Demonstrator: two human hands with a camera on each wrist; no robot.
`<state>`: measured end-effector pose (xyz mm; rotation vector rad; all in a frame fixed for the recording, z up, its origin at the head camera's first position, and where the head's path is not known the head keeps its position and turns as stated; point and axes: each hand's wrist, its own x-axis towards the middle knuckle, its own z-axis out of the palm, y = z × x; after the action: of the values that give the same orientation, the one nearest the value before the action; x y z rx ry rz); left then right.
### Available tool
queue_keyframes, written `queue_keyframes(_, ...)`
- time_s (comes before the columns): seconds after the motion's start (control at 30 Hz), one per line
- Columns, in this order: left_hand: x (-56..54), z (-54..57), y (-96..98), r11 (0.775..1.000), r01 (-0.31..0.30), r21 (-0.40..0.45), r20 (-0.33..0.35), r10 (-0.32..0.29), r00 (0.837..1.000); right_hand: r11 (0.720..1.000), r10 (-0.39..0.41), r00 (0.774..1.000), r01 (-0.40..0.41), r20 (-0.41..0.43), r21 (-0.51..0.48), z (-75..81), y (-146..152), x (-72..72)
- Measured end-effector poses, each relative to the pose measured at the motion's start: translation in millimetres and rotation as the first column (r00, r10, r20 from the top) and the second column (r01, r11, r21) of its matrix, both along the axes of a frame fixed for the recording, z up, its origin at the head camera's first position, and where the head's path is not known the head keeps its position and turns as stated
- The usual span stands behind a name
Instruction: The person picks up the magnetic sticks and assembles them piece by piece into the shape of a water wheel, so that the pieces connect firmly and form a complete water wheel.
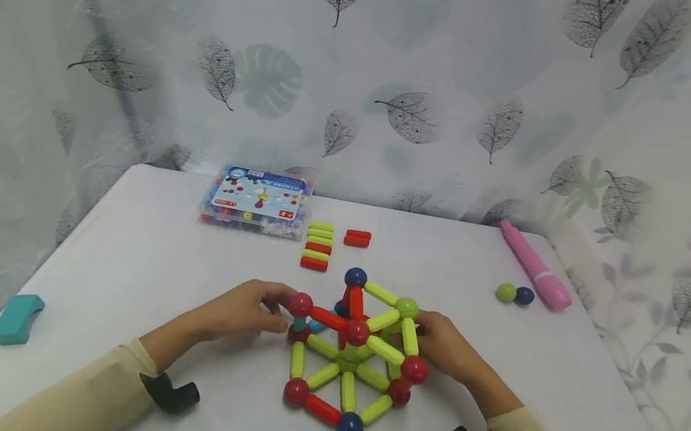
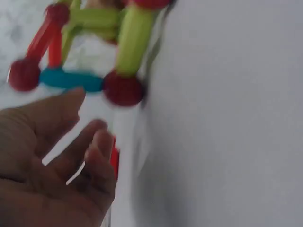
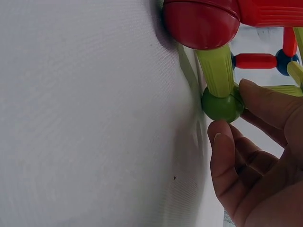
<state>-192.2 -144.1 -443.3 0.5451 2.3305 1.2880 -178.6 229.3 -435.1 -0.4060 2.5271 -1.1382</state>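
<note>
A magnetic stick-and-ball frame (image 1: 348, 359) of red and yellow-green sticks, with red, blue and green balls, stands on the table between both hands. My left hand (image 1: 252, 313) is at its left side. One fingertip overlaps the teal stick (image 2: 71, 80) between two red balls in the left wrist view, while the other fingers hang loosely bent below. On the far right side my right hand (image 1: 443, 347) pinches a green ball (image 3: 223, 105) low on the frame, fingertips at its side and underside. A yellow-green stick (image 3: 215, 71) joins that ball to a larger-looking red ball (image 3: 201, 23).
Behind the frame lie several loose yellow-green and red sticks (image 1: 317, 247) and a red pair (image 1: 357, 238). A clear parts box (image 1: 258, 202) is at the back left. Green and blue balls (image 1: 515, 295) and a pink tube (image 1: 534, 266) lie right; a teal block (image 1: 18, 319) sits left.
</note>
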Motion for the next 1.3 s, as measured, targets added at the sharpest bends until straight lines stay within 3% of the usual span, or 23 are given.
queue_keyframes(0.1, -24.7, 3.5, -1.0, 0.996, -0.074, 0.053, 0.037, 0.072, 0.997, 1.0, -0.012, 1.0, 0.013, 0.027, -0.026, -0.4, 2, -0.2)
queue_keyframes(0.17, -41.5, 3.1, 3.5, 0.986, -0.154, 0.068, 0.038, 0.151, 0.988, 0.999, -0.02, 0.999, 0.022, 0.045, -0.048, -1.5, 2, 0.0)
queue_keyframes(0.3, -67.3, -1.8, 18.1, 0.966, -0.256, 0.027, -0.007, 0.257, 0.967, 0.996, -0.026, 0.997, 0.032, 0.067, -0.078, -4.3, 1, 1.1)
queue_keyframes(0.4, -77.2, -7.6, 25.4, 0.953, -0.3, -0.049, -0.052, 0.298, 0.953, 0.996, -0.023, 0.997, 0.029, 0.072, -0.084, -5.7, -2, 1.2)
queue_keyframes(0.53, -81.9, -13.5, 32.9, 0.93, -0.332, -0.158, -0.145, 0.311, 0.939, 0.995, -0.036, 0.996, 0.044, 0.085, -0.085, -5.9, -3, 1.3)
queue_keyframes(0.7, -77.3, -14.3, 39.6, 0.92, -0.343, -0.191, -0.229, 0.298, 0.927, 0.993, -0.067, 0.994, 0.075, 0.092, -0.088, -7.1, -1, 1.0)
queue_keyframes(0.77, -71.2, -13.1, 39.6, 0.926, -0.344, -0.158, -0.213, 0.308, 0.927, 0.992, -0.068, 0.993, 0.077, 0.094, -0.099, -8.4, 0, 1.1)
queue_keyframes(0.9, -49.3, -4.1, 35.0, 0.936, -0.35, -0.032, -0.062, 0.348, 0.935, 0.991, -0.05, 0.994, 0.061, 0.095, -0.117, -11.9, 1, 0.8)
queue_keyframes(1.03, -25.5, 12.8, 35.1, 0.918, -0.386, 0.085, 0.122, 0.375, 0.919, 0.992, -0.06, 0.995, 0.069, 0.085, -0.105, -12.6, 3, 0.7)
queue_keyframes(1.17, -12.0, 27.0, 39.8, 0.901, -0.414, 0.131, 0.217, 0.382, 0.898, 0.991, -0.065, 0.995, 0.074, 0.08, -0.112, -11.7, 4, 0.7)
queue_keyframes(1.3, -4.9, 35.0, 43.5, 0.892, -0.426, 0.152, 0.27, 0.377, 0.886, 0.989, -0.044, 0.995, 0.056, 0.091, -0.134, -11.8, 2, 0.5)
